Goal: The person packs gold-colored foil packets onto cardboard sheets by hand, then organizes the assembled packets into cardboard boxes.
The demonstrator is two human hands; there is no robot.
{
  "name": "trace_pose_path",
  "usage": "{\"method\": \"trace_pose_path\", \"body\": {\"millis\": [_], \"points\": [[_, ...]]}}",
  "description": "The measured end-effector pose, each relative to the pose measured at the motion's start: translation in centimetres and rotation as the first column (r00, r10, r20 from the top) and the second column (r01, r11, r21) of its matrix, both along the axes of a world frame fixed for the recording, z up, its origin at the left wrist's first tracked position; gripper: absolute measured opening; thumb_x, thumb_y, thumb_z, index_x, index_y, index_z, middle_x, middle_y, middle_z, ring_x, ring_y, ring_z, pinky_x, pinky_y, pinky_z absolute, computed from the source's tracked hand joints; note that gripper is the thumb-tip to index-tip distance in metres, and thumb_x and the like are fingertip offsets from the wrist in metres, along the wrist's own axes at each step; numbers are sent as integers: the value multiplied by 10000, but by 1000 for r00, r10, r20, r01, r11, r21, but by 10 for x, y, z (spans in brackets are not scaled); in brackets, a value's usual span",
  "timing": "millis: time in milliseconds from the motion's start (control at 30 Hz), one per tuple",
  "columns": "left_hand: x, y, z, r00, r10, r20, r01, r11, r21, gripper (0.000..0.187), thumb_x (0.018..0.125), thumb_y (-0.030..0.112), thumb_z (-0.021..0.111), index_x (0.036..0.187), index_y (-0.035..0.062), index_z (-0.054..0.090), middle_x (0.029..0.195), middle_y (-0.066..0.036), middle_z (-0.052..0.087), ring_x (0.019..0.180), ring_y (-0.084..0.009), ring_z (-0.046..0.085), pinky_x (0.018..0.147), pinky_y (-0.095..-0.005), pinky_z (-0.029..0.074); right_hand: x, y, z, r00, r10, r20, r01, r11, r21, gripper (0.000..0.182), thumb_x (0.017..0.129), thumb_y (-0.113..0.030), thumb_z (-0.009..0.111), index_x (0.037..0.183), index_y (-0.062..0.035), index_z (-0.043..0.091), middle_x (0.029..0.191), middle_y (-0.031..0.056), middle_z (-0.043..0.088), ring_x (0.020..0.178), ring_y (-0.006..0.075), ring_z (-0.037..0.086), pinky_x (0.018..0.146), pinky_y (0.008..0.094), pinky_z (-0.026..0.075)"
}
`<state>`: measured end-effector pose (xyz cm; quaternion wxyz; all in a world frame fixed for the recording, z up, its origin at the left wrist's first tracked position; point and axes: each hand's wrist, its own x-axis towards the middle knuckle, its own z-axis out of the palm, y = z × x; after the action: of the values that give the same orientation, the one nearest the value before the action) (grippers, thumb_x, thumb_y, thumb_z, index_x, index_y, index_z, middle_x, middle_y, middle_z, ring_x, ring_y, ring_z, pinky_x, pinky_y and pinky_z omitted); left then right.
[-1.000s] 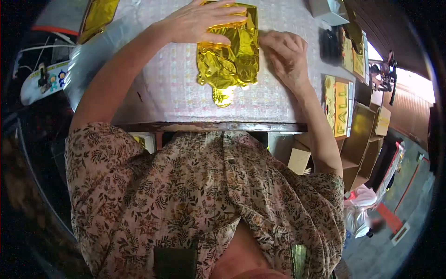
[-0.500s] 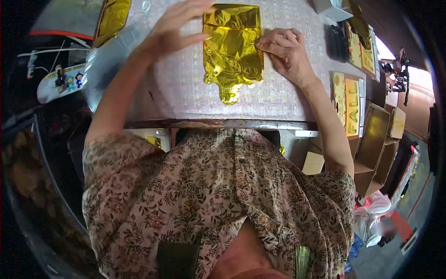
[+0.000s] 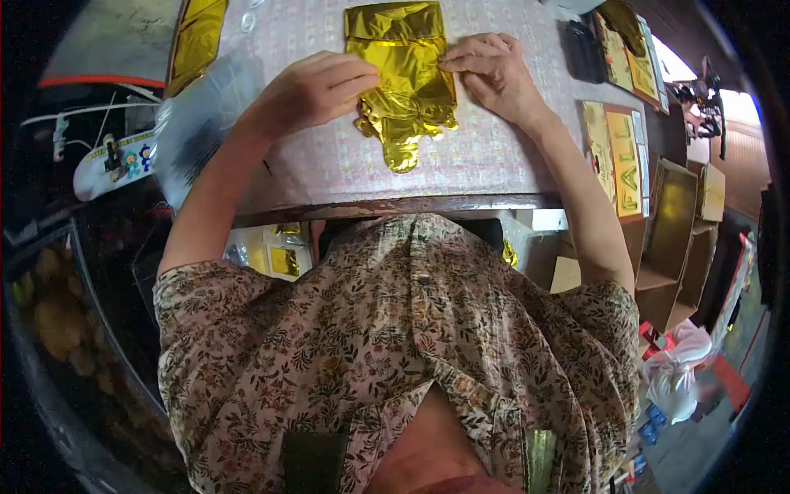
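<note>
A flat, creased gold foil balloon (image 3: 407, 70) lies on the cloth-covered table in front of me, its top part folded into a band and a rounded tab pointing towards me. My left hand (image 3: 325, 89) is closed at its left edge, thumb and fingers pinching the foil. On the opposite side, my right hand (image 3: 498, 78) pinches the right edge between thumb and fingertips, the other fingers curled.
Clear plastic bags (image 3: 193, 123) and more gold foil (image 3: 199, 37) lie at the left. On the right are printed "FALL" packages (image 3: 627, 165), a black object (image 3: 583, 53) and open cardboard boxes (image 3: 671, 222). The table edge (image 3: 395, 206) runs close to my body.
My left hand has come down from above the foil's upper left onto its left edge. A band now shows folded across the balloon's top. My right hand stays at the right edge.
</note>
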<state>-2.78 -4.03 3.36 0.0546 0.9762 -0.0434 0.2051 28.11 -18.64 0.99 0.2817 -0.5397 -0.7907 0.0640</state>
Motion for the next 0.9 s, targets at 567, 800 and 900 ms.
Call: {"method": "trace_pose_path", "body": {"millis": [567, 800, 900], "points": [[-16, -16, -27, 960, 280, -28, -255, 822, -509, 378, 912, 7, 650, 1279, 70, 710, 1271, -123, 726, 1161, -254, 710, 1010, -363, 571, -2, -3, 12, 998, -7, 68, 10, 999, -45, 329, 859, -254, 714, 1173, -166, 748, 1272, -6, 719, 1295, 250, 562, 1161, 496, 230], [-13, -24, -23, 938, 345, 42, -299, 862, -409, 318, 862, 57, 698, 1172, 117, 741, 1247, -34, 728, 1070, -218, 729, 882, -331, 621, -12, -5, 14, 980, -48, 195, 35, 997, 71, 342, 830, -100, 718, 1156, -188, 771, 1258, -20, 735, 1220, 213, 597, 1130, 474, 278], [-2, -23, -24, 885, 453, 104, -344, 789, -509, 340, 807, 31, 737, 1137, 114, 733, 1201, -9, 724, 1053, -209, 723, 878, -323, 616, -14, -5, 14, 984, -60, 168, 53, 998, 46, 333, 828, -85, 709, 1133, -196, 781, 1238, -32, 743, 1192, 208, 600, 1119, 461, 284]]}}
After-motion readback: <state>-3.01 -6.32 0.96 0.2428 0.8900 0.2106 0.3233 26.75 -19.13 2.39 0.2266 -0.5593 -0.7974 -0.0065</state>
